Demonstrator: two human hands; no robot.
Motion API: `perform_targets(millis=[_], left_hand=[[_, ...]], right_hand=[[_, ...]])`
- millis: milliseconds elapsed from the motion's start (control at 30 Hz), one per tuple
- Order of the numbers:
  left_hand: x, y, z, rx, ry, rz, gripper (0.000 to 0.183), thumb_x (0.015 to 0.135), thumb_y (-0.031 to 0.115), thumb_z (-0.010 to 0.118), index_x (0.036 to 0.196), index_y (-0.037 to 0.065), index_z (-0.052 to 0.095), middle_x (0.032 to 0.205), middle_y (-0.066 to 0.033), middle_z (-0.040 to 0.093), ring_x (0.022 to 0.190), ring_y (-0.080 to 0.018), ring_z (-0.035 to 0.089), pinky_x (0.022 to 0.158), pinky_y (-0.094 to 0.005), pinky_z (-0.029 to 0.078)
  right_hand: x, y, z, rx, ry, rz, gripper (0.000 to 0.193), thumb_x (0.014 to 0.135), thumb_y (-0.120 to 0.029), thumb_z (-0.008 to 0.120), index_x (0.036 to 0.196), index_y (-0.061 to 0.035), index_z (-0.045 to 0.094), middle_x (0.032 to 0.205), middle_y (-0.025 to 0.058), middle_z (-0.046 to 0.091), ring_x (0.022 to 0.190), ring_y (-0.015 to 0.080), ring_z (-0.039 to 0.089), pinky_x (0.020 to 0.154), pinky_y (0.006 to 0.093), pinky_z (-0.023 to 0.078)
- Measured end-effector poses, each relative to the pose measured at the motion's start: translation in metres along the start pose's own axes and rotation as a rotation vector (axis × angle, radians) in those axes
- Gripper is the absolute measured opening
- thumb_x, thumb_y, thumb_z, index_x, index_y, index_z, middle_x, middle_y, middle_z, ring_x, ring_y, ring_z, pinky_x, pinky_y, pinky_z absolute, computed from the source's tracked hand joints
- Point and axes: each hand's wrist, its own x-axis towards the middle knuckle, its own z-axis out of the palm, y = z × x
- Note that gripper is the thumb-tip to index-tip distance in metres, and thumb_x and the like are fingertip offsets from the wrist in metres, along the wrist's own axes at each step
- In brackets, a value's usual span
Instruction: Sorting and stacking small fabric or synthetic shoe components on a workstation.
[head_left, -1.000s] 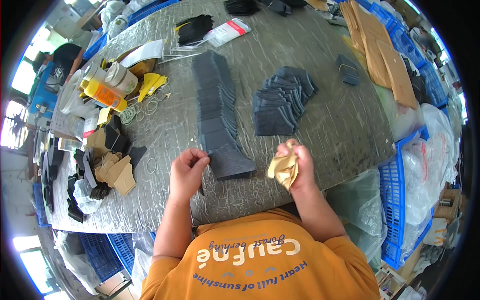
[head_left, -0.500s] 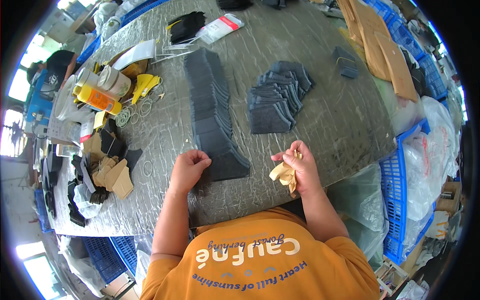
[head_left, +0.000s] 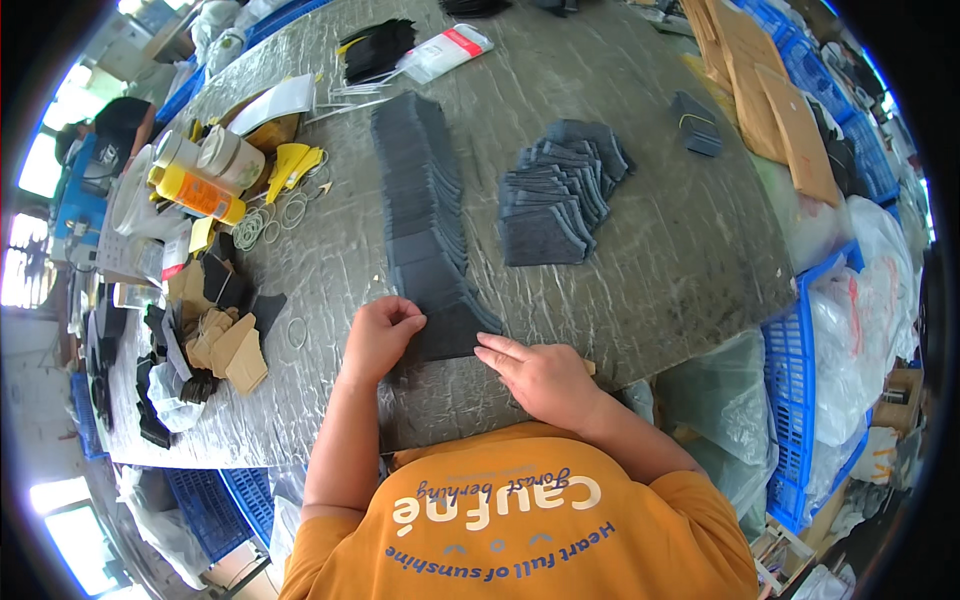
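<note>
Neatly, thin flared dark fabric pieces (head_left: 424, 225) overlap.

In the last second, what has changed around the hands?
The right hand moved left, its fingertips now at the near right corner of the long dark row; only a bit of the tan wad shows beside it, grip unclear. Left hand and fanned stack stayed put.

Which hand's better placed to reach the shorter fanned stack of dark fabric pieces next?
Right, probably: the right hand is on that stack's near side; the left hand, at the left edge of the long overlapping dark fabric row, would reach across it.
</note>
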Motion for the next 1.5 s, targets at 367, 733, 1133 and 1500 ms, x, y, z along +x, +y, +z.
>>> perform_targets(millis=[367, 733, 1133, 1500], left_hand=[[0.004, -0.007, 0.008, 0.269, 0.153, 0.178, 0.013, 0.071, 0.009, 0.072, 0.08, 0.001, 0.066, 0.068, -0.0082, 0.062, 0.057, -0.0189, 0.057, 0.058, -0.0296, 0.046], [-0.01, 0.011, 0.022, -0.508, 0.086, 0.152, 0.006, 0.085, 0.007, 0.062, 0.089, 0.004, 0.059, 0.078, -0.0003, 0.06, 0.054, -0.0055, 0.044, 0.052, -0.0184, 0.036], [-0.033, 0.03, 0.052, -0.142, 0.216, 0.548, 0.02, 0.09, 0.015, 0.06, 0.102, 0.0, 0.055, 0.076, -0.0009, 0.056, 0.067, -0.0066, 0.048, 0.06, -0.0225, 0.042], [-0.032, 0.021, 0.047, -0.775, -0.29, 0.203, 0.02, 0.095, 0.021, 0.054, 0.101, 0.002, 0.058, 0.084, 0.0004, 0.058, 0.077, -0.0069, 0.05, 0.068, -0.0224, 0.043]], right_hand=[[0.002, 0.002, 0.01, -0.221, -0.053, -0.018, 0.033, 0.08, -0.011, 0.053, 0.112, -0.0054, 0.061, 0.124, 0.0056, 0.057, 0.06, 0.0198, 0.06, 0.056, 0.0329, 0.05], [0.042, 0.038, -0.03, 0.101, 0.428, 0.355, 0.024, 0.077, -0.013, 0.07, 0.098, -0.0057, 0.062, 0.082, 0.0109, 0.064, 0.068, 0.0278, 0.063, 0.062, 0.036, 0.05], [0.043, -0.021, 0.002, 0.741, 0.011, 0.24, 0.009, 0.078, -0.009, 0.065, 0.083, -0.0015, 0.067, 0.076, 0.0146, 0.066, 0.069, 0.0259, 0.065, 0.062, 0.033, 0.049], [0.036, -0.005, 0.002, 1.448, -0.223, 0.506, 0.017, 0.082, -0.01, 0.052, 0.09, -0.0027, 0.065, 0.067, -0.0007, 0.056, 0.058, 0.0066, 0.05, 0.054, 0.0227, 0.041]])
